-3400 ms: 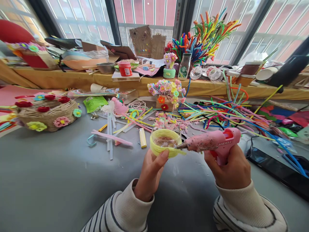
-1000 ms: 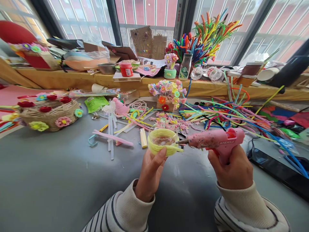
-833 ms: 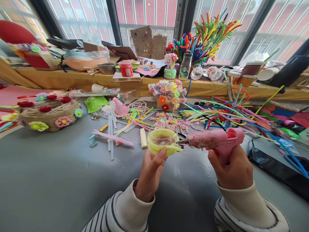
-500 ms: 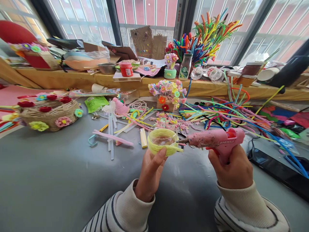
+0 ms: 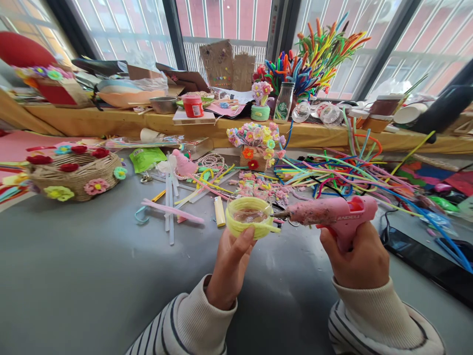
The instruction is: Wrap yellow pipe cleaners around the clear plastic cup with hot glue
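Note:
A small clear plastic cup [image 5: 252, 216] wrapped in yellow pipe cleaner [image 5: 247, 232] is held up by my left hand [image 5: 232, 261], its thumb pressed on the front of the wrap. The pipe cleaner's loose end sticks out to the right. My right hand [image 5: 360, 256] is closed round the handle of a pink hot glue gun [image 5: 332, 215]. Its metal nozzle points left, at the cup's right side; whether the tip touches cannot be told. Behind the cup lie a pale yellow lighter [image 5: 219, 212] and several clear glue sticks [image 5: 170, 202].
Loose pipe cleaners [image 5: 347, 172] spread over the table at right, near a black phone-like slab [image 5: 428, 264]. A twine basket with flowers [image 5: 77, 172] stands at left. A small flower box [image 5: 254, 153] stands behind pink scraps [image 5: 258, 187]. Jars and bowls crowd the ledge [image 5: 133, 117].
My right hand and the glue gun have shifted slightly to the right. The left hand and the cup look the same.

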A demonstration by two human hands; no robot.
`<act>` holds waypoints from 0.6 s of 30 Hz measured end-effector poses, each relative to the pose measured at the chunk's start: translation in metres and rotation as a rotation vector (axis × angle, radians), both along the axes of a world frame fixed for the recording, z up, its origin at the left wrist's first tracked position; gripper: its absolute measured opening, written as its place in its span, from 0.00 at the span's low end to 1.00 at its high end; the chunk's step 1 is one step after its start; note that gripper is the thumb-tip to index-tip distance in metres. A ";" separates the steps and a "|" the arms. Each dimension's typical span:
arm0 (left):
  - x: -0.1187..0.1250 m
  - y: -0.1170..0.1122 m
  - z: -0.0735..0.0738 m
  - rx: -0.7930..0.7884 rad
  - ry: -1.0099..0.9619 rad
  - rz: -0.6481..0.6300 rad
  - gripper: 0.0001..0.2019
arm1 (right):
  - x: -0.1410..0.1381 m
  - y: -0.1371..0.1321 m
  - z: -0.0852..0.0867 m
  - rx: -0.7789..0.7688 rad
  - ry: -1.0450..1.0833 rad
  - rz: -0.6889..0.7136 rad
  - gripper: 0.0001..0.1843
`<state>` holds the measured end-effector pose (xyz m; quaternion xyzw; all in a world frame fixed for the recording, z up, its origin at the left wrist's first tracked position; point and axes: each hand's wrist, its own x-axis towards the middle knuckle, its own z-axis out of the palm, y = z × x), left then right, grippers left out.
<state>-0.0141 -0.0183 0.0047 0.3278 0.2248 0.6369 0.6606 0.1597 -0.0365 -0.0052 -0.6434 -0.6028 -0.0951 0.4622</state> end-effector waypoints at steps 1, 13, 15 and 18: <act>0.000 0.000 0.000 -0.003 -0.002 -0.007 0.15 | 0.000 0.000 0.000 0.023 -0.042 -0.056 0.15; -0.001 0.000 0.002 -0.039 0.008 -0.026 0.16 | 0.061 0.010 0.004 -0.279 -0.183 -0.353 0.24; -0.002 0.001 -0.001 -0.040 0.022 -0.030 0.16 | 0.082 0.014 -0.011 -0.364 -0.189 -0.380 0.24; -0.003 0.003 -0.004 -0.044 0.021 -0.043 0.16 | 0.104 0.015 -0.034 -0.389 -0.138 -0.313 0.24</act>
